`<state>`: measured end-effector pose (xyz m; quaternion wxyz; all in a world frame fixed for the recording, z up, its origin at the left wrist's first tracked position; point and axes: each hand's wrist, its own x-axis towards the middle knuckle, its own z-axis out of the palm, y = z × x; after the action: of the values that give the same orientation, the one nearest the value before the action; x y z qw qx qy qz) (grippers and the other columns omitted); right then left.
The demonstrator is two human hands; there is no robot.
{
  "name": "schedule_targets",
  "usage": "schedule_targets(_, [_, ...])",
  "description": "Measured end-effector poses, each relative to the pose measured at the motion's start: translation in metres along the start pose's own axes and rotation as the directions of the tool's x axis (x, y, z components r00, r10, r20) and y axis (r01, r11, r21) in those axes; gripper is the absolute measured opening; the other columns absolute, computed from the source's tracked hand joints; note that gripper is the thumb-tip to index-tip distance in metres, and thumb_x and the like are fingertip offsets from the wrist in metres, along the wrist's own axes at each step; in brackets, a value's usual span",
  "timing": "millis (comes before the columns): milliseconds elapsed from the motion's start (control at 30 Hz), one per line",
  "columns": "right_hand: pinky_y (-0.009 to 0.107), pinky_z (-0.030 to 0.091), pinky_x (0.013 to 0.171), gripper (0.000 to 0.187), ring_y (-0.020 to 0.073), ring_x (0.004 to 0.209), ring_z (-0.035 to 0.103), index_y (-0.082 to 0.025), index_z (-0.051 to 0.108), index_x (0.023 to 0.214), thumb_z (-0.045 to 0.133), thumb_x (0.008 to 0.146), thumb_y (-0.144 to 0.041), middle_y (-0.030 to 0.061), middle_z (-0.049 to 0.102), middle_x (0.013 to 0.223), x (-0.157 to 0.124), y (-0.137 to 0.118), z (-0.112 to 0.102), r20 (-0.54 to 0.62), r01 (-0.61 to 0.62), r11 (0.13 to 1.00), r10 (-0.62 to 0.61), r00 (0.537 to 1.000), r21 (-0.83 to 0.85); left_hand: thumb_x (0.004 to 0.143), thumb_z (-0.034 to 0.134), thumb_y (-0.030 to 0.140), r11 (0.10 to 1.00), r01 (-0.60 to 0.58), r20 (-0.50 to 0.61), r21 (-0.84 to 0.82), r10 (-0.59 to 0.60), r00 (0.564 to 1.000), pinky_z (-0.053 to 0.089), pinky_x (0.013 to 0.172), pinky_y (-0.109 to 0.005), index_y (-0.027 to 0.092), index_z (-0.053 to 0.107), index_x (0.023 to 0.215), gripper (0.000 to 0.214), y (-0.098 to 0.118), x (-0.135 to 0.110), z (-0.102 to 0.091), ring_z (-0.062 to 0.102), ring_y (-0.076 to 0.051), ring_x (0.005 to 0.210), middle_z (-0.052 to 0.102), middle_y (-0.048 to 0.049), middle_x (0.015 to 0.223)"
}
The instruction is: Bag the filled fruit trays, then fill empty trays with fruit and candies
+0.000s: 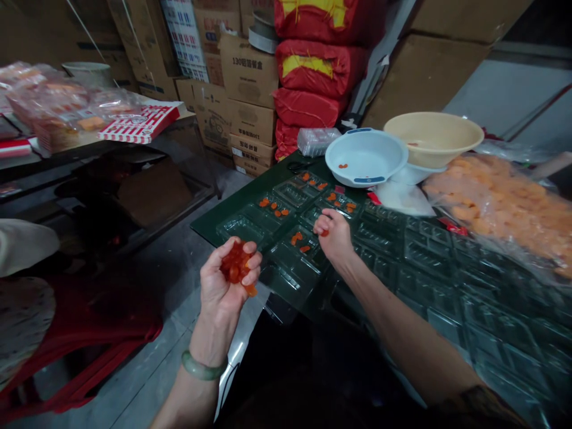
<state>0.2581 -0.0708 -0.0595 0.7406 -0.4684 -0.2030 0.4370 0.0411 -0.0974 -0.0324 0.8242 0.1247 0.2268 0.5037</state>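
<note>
My left hand point(226, 280) is cupped palm up around a heap of small orange-red pieces point(236, 266), held off the table's left edge. My right hand point(334, 237) rests over clear plastic compartment trays point(290, 262) on the dark green table and pinches one orange piece point(324, 233) at its fingertips. Several tray compartments point(274, 208) near it hold a few orange pieces each. A green bangle point(201, 368) sits on my left wrist.
A white bowl point(365, 156) with a few orange bits and a cream bowl point(432, 137) stand at the table's back. A clear bag of orange pieces point(500, 202) lies at right. Cardboard boxes point(248, 71) and red sacks point(313, 65) are stacked behind. A red chair point(89, 345) is at lower left.
</note>
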Motion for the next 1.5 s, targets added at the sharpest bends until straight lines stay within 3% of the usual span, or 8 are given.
schedule_targets(367, [0.018, 0.024, 0.038, 0.016, 0.0082, 0.036, 0.026, -0.023, 0.034, 0.074, 0.033, 0.089, -0.030, -0.0103, 0.024, 0.044, -0.021, -0.017, -0.007, -0.170, -0.181, 0.982, 0.188, 0.967, 0.056, 0.067, 0.059, 0.018, 1.000, 0.023, -0.002, 0.005, -0.023, 1.000, 0.027, 0.034, -0.013, 0.017, 0.054, 0.073, 0.009, -0.008, 0.000, 0.008, 0.045, -0.008, 0.050, 0.050, -0.0016, 0.068])
schedule_targets(767, [0.022, 0.032, 0.039, 0.044, 0.0140, 0.045, 0.049, -0.019, 0.045, 0.079, 0.022, 0.091, -0.054, 0.0009, 0.052, 0.058, -0.090, -0.029, 0.017, 0.098, -0.692, 0.720, 0.693, 0.714, -0.047, 0.068, 0.061, 0.022, 0.969, -0.213, -0.042, 0.126, 0.219, 0.975, 0.037, 0.043, -0.020, 0.020, 0.048, 0.076, 0.015, -0.061, 0.021, 0.046, 0.052, -0.010, 0.052, 0.052, 0.0023, 0.067])
schedule_targets(967, [0.021, 0.029, 0.036, 0.038, 0.0108, 0.039, 0.043, -0.020, 0.043, 0.071, 0.026, 0.093, -0.046, -0.0033, 0.048, 0.052, -0.090, -0.016, 0.024, 0.189, -0.574, 0.818, 0.568, 0.801, -0.029, 0.071, 0.063, 0.020, 0.864, -0.435, -0.003, 0.251, 0.451, 0.893, 0.044, 0.055, -0.022, 0.017, 0.053, 0.074, 0.012, -0.076, 0.019, 0.049, 0.053, -0.008, 0.054, 0.054, 0.0024, 0.068])
schedule_targets(1100, [0.019, 0.030, 0.039, 0.003, 0.0080, 0.044, 0.044, -0.017, 0.049, 0.076, 0.051, 0.075, -0.016, -0.0031, 0.053, 0.060, -0.080, -0.017, 0.012, 0.219, -0.447, 0.889, 0.457, 0.862, -0.099, 0.068, 0.063, 0.021, 0.932, -0.336, -0.013, 0.135, 0.341, 0.940, 0.042, 0.048, -0.022, 0.019, 0.050, 0.076, 0.016, -0.068, 0.024, 0.048, 0.052, -0.010, 0.050, 0.054, 0.0030, 0.066])
schedule_targets(1167, [0.019, 0.025, 0.038, 0.020, 0.0070, 0.042, 0.039, -0.017, 0.051, 0.088, 0.052, 0.069, -0.012, -0.0027, 0.057, 0.064, -0.071, -0.024, -0.002, 0.194, -0.267, 0.917, 0.332, 0.923, -0.297, 0.068, 0.063, 0.022, 0.961, -0.265, -0.027, 0.082, 0.267, 0.963, 0.039, 0.044, -0.021, 0.019, 0.048, 0.077, 0.018, -0.060, 0.026, 0.046, 0.052, -0.011, 0.049, 0.054, 0.0028, 0.065])
schedule_targets(1233, [0.021, 0.026, 0.040, 0.023, 0.0075, 0.042, 0.038, -0.017, 0.052, 0.094, 0.052, 0.071, -0.014, -0.0027, 0.058, 0.063, -0.059, -0.033, -0.017, 0.208, -0.048, 0.830, 0.195, 0.959, -0.556, 0.067, 0.063, 0.022, 0.969, -0.238, -0.038, 0.062, 0.240, 0.970, 0.036, 0.042, -0.020, 0.019, 0.047, 0.077, 0.019, -0.052, 0.027, 0.045, 0.052, -0.011, 0.048, 0.053, 0.0026, 0.064])
schedule_targets(1400, [0.026, 0.036, 0.057, 0.003, 0.0121, 0.055, 0.047, -0.019, 0.058, 0.068, 0.059, 0.068, -0.015, -0.0018, 0.055, 0.057, -0.036, -0.035, -0.045, 0.410, 0.364, 0.274, 0.133, 0.902, -0.890, 0.066, 0.064, 0.023, 0.971, -0.219, -0.036, 0.096, 0.223, 0.974, 0.032, 0.040, -0.018, 0.020, 0.047, 0.077, 0.021, -0.047, 0.024, 0.042, 0.052, -0.010, 0.048, 0.053, 0.0026, 0.064])
schedule_targets(1500, [0.026, 0.036, 0.057, 0.013, 0.0124, 0.055, 0.048, -0.019, 0.062, 0.078, 0.062, 0.065, -0.017, -0.0019, 0.056, 0.061, -0.029, -0.028, -0.049, 0.414, 0.382, 0.208, 0.139, 0.900, -0.900, 0.066, 0.064, 0.023, 0.977, -0.187, -0.040, 0.100, 0.192, 0.981, 0.032, 0.040, -0.018, 0.020, 0.047, 0.078, 0.021, -0.049, 0.024, 0.041, 0.052, -0.010, 0.048, 0.054, 0.0025, 0.065])
